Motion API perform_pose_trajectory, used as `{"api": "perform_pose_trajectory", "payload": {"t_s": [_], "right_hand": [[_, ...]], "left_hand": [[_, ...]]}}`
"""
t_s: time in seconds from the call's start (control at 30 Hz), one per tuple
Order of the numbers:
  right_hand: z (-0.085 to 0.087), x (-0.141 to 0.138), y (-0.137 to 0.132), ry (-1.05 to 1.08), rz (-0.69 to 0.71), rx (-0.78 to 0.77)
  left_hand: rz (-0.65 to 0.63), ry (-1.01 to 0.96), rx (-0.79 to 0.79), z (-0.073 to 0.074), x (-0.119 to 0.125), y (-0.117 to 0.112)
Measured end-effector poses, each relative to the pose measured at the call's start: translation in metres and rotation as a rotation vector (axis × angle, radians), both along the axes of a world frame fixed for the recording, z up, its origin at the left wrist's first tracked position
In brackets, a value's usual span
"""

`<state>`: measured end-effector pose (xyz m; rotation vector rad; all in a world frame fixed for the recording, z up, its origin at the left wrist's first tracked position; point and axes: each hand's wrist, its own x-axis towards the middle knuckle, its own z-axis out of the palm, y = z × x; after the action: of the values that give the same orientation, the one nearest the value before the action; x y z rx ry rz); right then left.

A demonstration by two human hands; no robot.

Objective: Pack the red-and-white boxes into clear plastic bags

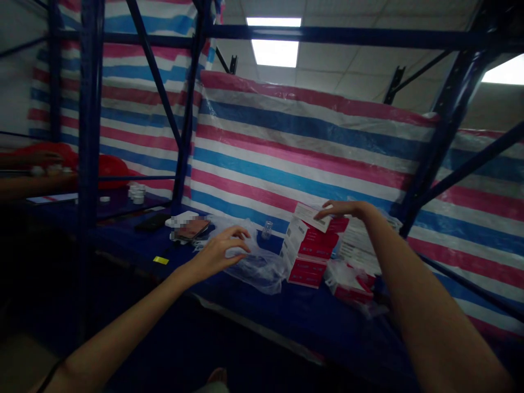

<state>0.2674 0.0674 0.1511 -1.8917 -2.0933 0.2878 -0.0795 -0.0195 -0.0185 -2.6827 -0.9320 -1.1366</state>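
Observation:
My left hand (pixel 224 246) hovers over a crumpled clear plastic bag (pixel 262 270) on the blue shelf, its fingers curved and apart with nothing between them. My right hand (pixel 344 209) has its fingers over the white top of a small red and white box (pixel 313 237), which looks slightly tilted on the stack. Its thumb is hidden. Under that box stands another red and white box (pixel 307 273). To the right lies a further red and white box (pixel 354 286), partly covered by clear plastic.
Left of the bag are a yellow label (pixel 161 260), a pinkish-brown packet (pixel 192 228) and a dark flat object (pixel 152 221). A small clear jar (pixel 267 230) stands behind. Blue rack posts (pixel 90 109) frame the shelf. Another person's arm (pixel 36 183) reaches in at far left, near white jars (pixel 137 192).

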Motion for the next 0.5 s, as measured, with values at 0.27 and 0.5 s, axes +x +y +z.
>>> {"api": "perform_pose_trajectory", "payload": {"t_s": [0.27,0.5], "right_hand": [[0.004,-0.033,-0.061,0.393,0.504,-0.176],[-0.091,-0.142,-0.098,0.707,0.932,-0.675]], "left_hand": [[0.605,0.136,0.075,-0.045,-0.035,0.03],[0.55,0.145,-0.139,-0.003,-0.022,0.07]]}}
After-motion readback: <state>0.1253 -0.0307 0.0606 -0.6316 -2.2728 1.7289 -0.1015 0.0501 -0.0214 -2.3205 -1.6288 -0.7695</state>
